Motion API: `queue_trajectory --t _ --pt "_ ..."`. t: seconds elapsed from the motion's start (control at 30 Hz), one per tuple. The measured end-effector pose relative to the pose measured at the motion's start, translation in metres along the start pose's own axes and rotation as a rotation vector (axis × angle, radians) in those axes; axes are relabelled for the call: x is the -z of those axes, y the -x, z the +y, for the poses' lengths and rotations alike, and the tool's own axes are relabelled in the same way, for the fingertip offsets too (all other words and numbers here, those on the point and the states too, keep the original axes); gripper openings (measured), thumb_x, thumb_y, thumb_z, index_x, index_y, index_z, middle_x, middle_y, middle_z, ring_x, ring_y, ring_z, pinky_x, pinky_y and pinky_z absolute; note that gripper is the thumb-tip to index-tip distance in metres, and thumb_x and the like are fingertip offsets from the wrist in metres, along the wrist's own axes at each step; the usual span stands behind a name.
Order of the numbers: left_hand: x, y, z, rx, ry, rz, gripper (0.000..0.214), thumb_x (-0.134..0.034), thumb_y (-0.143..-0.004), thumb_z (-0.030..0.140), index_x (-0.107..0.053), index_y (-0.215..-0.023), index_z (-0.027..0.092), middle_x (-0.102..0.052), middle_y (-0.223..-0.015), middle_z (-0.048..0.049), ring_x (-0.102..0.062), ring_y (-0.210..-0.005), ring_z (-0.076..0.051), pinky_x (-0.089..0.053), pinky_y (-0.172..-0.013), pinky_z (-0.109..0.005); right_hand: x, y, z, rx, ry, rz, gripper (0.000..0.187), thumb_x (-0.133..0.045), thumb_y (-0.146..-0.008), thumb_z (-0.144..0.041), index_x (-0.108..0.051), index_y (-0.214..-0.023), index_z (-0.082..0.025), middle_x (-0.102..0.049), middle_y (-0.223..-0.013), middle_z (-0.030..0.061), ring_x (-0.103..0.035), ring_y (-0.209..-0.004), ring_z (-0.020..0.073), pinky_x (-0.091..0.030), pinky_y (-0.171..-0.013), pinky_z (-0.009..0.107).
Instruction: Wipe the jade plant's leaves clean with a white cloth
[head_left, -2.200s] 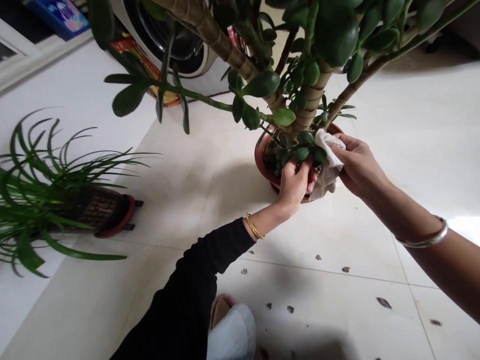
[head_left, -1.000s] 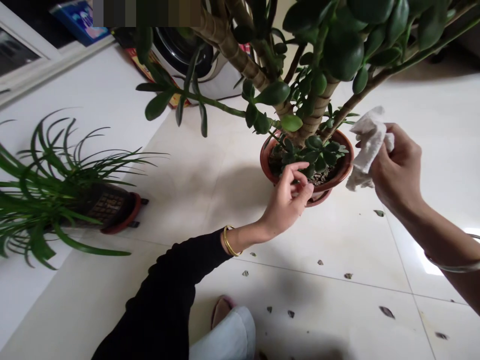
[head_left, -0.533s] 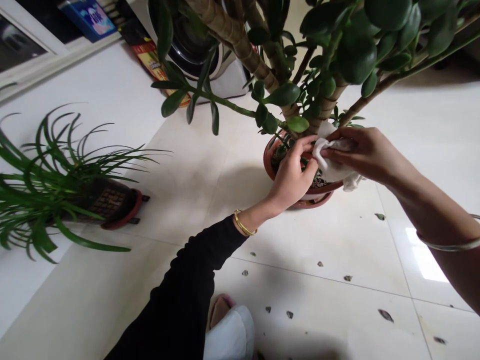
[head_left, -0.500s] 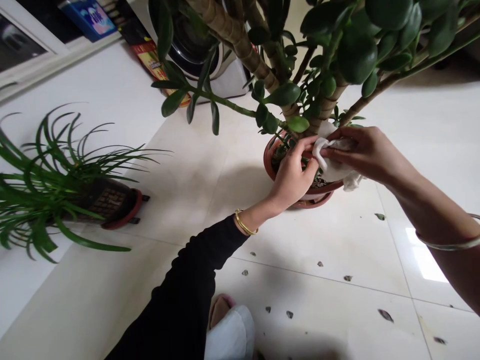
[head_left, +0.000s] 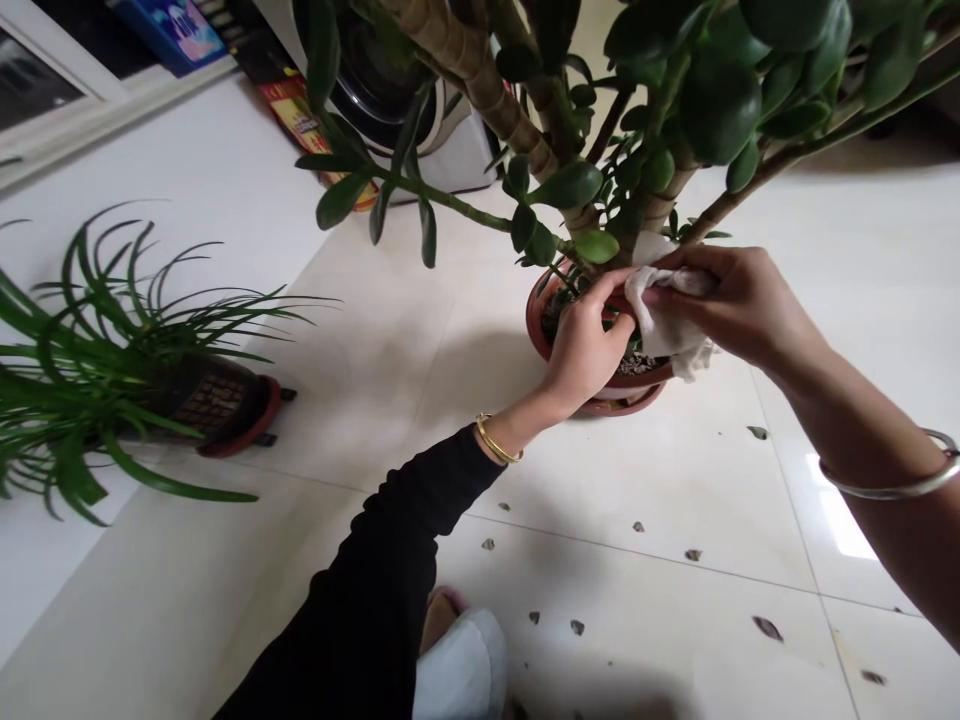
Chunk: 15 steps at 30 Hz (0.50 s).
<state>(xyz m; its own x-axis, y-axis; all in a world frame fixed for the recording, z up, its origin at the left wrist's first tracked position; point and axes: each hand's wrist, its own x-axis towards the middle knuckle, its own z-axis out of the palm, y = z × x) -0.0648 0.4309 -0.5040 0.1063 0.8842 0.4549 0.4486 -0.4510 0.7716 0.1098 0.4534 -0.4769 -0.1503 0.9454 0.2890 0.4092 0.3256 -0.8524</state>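
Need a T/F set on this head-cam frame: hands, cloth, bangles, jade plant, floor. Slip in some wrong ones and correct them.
1. The white cloth is in the right hand, with the left hand close by. True.
2. One wrist wears both bangles. False: a gold bangle is on the left wrist, a silver bangle on the right.
3. The jade plant grows in the reddish-brown pot. True.
4. Dark leaf-like scraps lie on the tiled floor. True.
5. The left hand lies on the tiled floor. False: it is at the cloth's edge, over the reddish-brown pot.
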Motion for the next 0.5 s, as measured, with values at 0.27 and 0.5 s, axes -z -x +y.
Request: queue_trajectory --t 0.27,0.5 --pt "-0.011 -0.006 -0.018 -0.01 0.227 -0.039 0.043 -0.059 -0.09 -0.003 -0.067 -0.124 0.021 -0.078 -0.12 -0.006 -0.076 -0.107 -0.017 -0.062 -0.101 -0.034 0.001 -0.003 0.001 0.019 -0.008 0.032 0.033 -0.081 -0.067 -0.043 -0.081 -0.09 -0.019 -0.073 -0.078 0.0015 -0.057 -0.071 0.0172 -0.043 -0.068 0.034" --pt "-0.011 -0.006 -0.014 0.018 0.213 -0.061 0.043 -0.06 -0.094 0.002 -0.065 -0.132 0.02 -0.079 -0.113 -0.0066 -0.077 -0.102 -0.017 -0.064 -0.099 -0.035 -0.001 0.005 0.004 0.12 0.101 0.261 0.032 -0.059 -0.097 -0.046 -0.072 -0.084 -0.02 -0.055 -0.074 0.0011 -0.044 -0.066 0.0139 -0.033 -0.061 0.032"
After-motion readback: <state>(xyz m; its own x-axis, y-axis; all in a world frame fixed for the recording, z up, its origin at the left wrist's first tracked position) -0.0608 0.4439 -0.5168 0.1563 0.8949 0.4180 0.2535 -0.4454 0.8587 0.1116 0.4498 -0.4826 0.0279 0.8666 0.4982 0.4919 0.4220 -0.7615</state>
